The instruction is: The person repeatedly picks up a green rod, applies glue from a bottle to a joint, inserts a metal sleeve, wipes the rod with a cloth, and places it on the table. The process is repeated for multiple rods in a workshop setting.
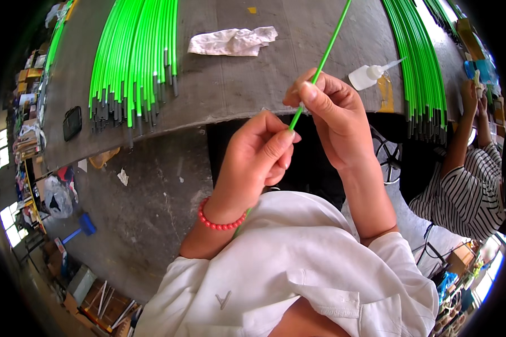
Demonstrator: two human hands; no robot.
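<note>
Spanning the top of the view from nine to three o'clock, a grey worktable (225, 84) carries two fans of bright green rods: a broad bundle (135, 56) at eleven o'clock and a second bundle (419, 67) at two o'clock, their dark tips pointing toward the table's near edge. A co-worker in a striped top (466, 191) sits at three o'clock. A crumpled white rag (233, 41) lies at twelve o'clock, between the bundles. Near the centre, the left hand (253, 160) and the right hand (334, 121) sit close together, both pinched on a single thin green rod (326, 53) that runs diagonally from the top edge at one o'clock down between them and on behind the left wrist. The right hand's thumb and forefinger clamp the rod higher up; the left hand's curled fingers grip it just below. A red bead bracelet (222, 222) circles the left wrist. A small white squeeze bottle (371, 74) with a pointed nozzle lies on the table at one o'clock, just beside the right hand.
</note>
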